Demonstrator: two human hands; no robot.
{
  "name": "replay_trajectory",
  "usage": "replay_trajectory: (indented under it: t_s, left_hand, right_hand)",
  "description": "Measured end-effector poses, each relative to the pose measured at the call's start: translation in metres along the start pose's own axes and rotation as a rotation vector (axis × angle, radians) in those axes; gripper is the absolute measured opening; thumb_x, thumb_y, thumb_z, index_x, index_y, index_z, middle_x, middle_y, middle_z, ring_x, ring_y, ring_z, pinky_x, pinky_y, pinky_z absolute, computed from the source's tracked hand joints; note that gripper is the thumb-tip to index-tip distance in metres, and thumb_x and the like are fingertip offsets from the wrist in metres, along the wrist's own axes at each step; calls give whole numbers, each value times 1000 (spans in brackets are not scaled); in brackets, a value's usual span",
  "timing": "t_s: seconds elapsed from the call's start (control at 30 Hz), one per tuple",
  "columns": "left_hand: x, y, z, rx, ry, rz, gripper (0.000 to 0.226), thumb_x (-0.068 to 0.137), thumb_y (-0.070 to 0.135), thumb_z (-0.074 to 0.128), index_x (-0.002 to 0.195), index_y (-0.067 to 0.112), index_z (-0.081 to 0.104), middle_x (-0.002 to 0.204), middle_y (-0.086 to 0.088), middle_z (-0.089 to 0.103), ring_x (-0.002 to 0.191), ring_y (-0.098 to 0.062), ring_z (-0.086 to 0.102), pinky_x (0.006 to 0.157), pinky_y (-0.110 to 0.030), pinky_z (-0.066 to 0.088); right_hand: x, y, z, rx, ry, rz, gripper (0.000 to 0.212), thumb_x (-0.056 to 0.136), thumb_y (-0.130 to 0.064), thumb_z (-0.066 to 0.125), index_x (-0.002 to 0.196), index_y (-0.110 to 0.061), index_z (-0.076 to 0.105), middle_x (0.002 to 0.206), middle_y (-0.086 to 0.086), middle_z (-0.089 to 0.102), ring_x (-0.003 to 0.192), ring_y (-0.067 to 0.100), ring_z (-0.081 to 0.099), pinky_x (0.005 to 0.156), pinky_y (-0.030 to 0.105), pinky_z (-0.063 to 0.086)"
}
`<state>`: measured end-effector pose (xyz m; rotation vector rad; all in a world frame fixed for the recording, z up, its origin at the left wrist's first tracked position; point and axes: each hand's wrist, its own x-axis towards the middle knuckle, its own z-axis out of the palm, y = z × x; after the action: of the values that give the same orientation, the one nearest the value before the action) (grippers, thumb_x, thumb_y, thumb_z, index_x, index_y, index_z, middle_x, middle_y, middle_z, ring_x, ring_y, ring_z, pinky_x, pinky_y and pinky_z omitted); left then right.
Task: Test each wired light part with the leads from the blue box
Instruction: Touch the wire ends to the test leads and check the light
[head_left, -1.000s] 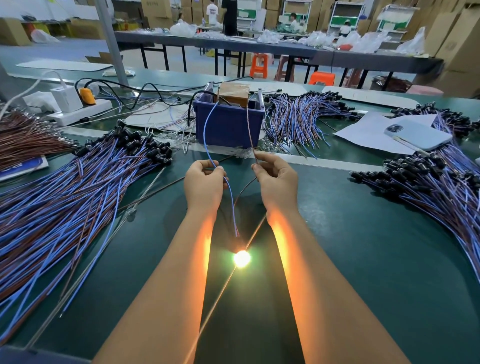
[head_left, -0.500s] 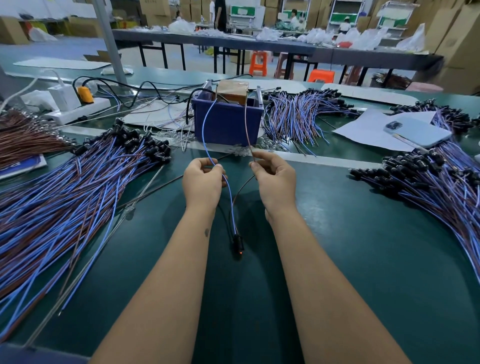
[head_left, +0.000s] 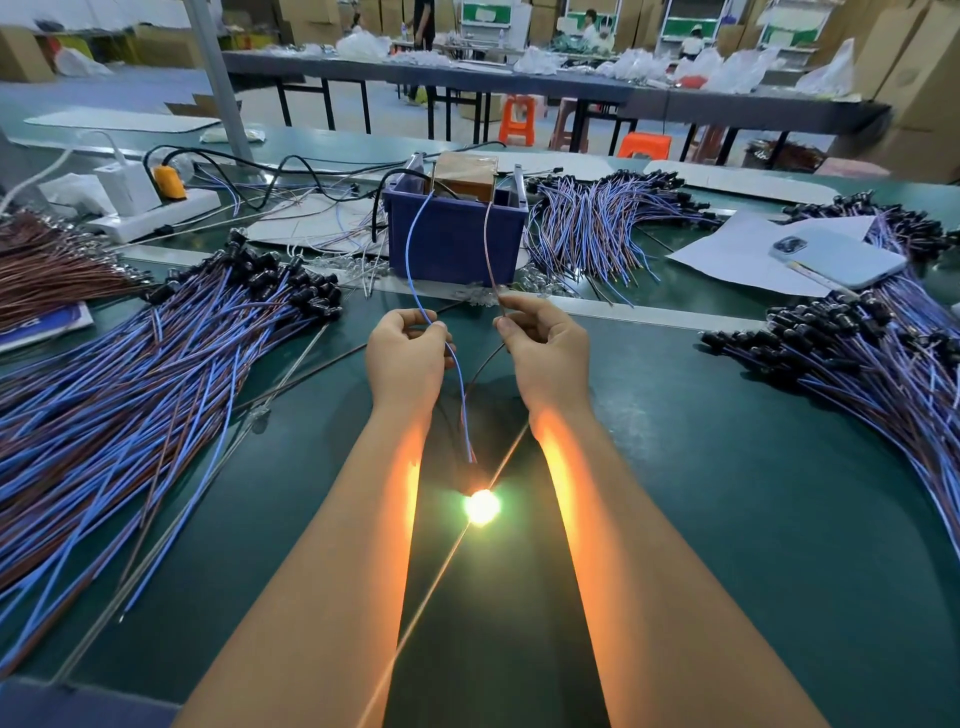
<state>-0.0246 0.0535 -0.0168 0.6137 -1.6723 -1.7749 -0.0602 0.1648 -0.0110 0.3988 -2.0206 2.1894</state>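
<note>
left hand (head_left: 405, 358) pinching blue lead (head_left: 415, 249), right hand (head_left: 545, 353) pinching brown lead (head_left: 488, 249), light part (head_left: 482, 506) glowing

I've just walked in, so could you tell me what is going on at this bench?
A person is testing a wired light part. The left hand pinches the blue lead and the right hand the brown lead, both running from the blue box. The light part glows brightly between the forearms. Piles of similar wired parts lie on both sides.

A lit light part (head_left: 482, 506) flares orange across both forearms; the hall is evenly bright, wide-angle edges bowed.
</note>
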Motion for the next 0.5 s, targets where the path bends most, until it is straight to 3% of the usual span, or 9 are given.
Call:
replay_trajectory:
  t_s: [0.5]
  left_hand:
    - [-1, 0, 1, -16, -3, 9, 14, 92, 3, 55, 86, 16, 57, 73, -3, 61, 62, -10, 61, 53, -19, 49]
  right_hand:
    - [1, 2, -1, -6, -3, -3, 25, 88, 2, 63, 101, -18, 70, 78, -10, 64, 73, 0, 60, 73, 13, 48]
